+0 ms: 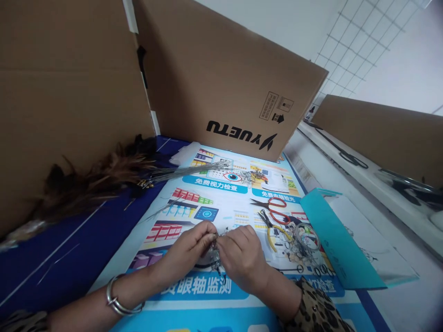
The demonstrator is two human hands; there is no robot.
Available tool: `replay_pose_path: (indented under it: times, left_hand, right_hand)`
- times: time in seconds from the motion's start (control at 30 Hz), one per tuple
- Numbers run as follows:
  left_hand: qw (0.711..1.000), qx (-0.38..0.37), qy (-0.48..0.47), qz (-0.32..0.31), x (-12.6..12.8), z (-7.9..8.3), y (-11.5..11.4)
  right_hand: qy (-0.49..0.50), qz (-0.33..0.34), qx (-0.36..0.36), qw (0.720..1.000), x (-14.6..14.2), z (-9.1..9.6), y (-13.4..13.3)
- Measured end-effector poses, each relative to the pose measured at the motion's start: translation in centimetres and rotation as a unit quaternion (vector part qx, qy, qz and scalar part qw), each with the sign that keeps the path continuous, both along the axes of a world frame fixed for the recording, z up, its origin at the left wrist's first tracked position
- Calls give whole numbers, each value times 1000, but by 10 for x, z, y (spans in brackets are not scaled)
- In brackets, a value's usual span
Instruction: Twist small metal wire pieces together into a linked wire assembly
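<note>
Low in the middle of the head view, my left hand [199, 240] and my right hand [242, 256] meet with fingertips pinched close together. Between them hangs a small tangle of thin silvery wire and dark bits [216, 262], partly hidden by the fingers; its exact kind is too small to tell. Both hands are closed on it. Right of my right hand lie yellow-handled pliers [276, 236] with their jaws apart. Red-handled scissors [278, 210] rest just beyond the pliers. A heap of fine wire pieces [301, 249] with a wire coil [313, 237] lies farther right.
A printed sheet [221, 203] covers the table. Brown feathers [97, 180] and long thin wires [197, 169] lie at the left and back. A turquoise folder [341, 244] stands at right. Cardboard panels [221, 78] wall off the back and left. Black rings [321, 269] lie near the folder.
</note>
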State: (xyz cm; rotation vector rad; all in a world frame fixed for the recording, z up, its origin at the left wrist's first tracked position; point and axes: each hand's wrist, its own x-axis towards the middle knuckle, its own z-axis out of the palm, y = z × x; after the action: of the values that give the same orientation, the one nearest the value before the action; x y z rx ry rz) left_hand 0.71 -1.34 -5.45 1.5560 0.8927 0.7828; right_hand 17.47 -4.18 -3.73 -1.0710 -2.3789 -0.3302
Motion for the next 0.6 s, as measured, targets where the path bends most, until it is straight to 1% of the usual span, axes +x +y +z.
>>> replay_pose_path:
  times: [0.2, 0.33, 0.43, 0.6]
  left_hand:
    - [1000, 3, 9, -3, -1, 4, -1]
    - [999, -24, -14, -19, -2, 3, 0]
    - [997, -59, -41, -28, -4, 0, 3]
    - [986, -128, -66, -80, -5, -6, 10]
  right_hand:
    - [26, -10, 8, 1000, 0, -2, -1]
    - [41, -7, 4, 999, 2, -3, 0]
    - [29, 13, -13, 999, 6, 0, 2]
    - [-32, 82, -45, 995, 15, 15, 9]
